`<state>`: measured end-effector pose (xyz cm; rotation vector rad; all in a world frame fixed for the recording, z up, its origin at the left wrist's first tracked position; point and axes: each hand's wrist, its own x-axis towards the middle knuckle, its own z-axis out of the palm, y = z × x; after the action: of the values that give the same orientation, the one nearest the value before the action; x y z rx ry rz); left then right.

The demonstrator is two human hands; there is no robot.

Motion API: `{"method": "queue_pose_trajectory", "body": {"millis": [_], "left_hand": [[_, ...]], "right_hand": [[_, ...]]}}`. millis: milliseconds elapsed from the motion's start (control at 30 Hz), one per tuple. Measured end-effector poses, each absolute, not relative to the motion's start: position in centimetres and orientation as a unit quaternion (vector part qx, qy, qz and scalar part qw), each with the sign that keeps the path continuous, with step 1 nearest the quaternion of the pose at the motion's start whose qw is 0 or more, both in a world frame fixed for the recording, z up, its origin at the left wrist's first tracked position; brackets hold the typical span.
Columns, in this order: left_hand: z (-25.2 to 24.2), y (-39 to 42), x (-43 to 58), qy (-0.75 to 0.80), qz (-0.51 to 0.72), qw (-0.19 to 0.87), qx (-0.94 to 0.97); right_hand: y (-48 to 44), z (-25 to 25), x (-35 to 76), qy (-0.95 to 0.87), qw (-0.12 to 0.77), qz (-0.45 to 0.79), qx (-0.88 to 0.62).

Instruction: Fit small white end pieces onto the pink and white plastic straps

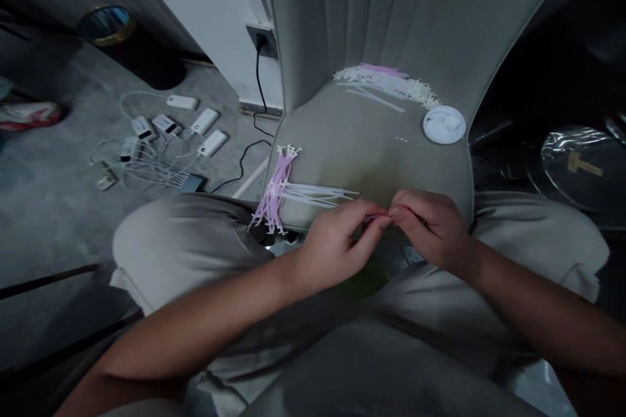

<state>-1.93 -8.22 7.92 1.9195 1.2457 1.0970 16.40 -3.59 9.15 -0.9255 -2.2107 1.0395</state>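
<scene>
Where the front edge of the grey chair seat (352,143) meets the person's lap, both hands come together fingertip to fingertip.

Left hand (332,241): fingers curled, thumb and forefinger pinched closed on one end of a short pink strip (377,215).

Right hand (430,225): likewise closed, fingertips pinched on the other end of the same strip. The strip is mostly hidden between the fingertips and blurred, so its form cannot be told.

At 10 o'clock from the hands, and near them, a bundle of pink and white strips (283,186) lies on the seat's left front corner. Its pink pieces hang over the edge toward 7 o'clock, and its white pieces point to 3 o'clock.

At 12 o'clock, well apart at the foot of the chair back, lies a second heap of strips (386,81). Just beside that heap, at its 4 o'clock, sits a white round dish (444,124).

On the floor at 9 o'clock lie several white power banks (205,130) with tangled cables.
</scene>
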Motion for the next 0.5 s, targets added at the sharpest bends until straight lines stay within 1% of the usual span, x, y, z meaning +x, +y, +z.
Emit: {"method": "queue_pose_trajectory", "body": {"millis": [133,367,500], "left_hand": [[7.93,-8.21,-2.06,0.46,0.408,0.288,0.734],[7.56,-8.33,-2.21,0.451,0.412,0.28,0.741],[7.51,-8.32,-2.29,0.445,0.417,0.278,0.742]], "right_hand": [[-3.66,9.05,16.26,-0.822,0.253,0.372,-0.349],[-3.73,8.9,15.95,-0.808,0.232,0.404,-0.362],[-3.65,8.96,16.01,-0.805,0.238,0.421,-0.344]]}}
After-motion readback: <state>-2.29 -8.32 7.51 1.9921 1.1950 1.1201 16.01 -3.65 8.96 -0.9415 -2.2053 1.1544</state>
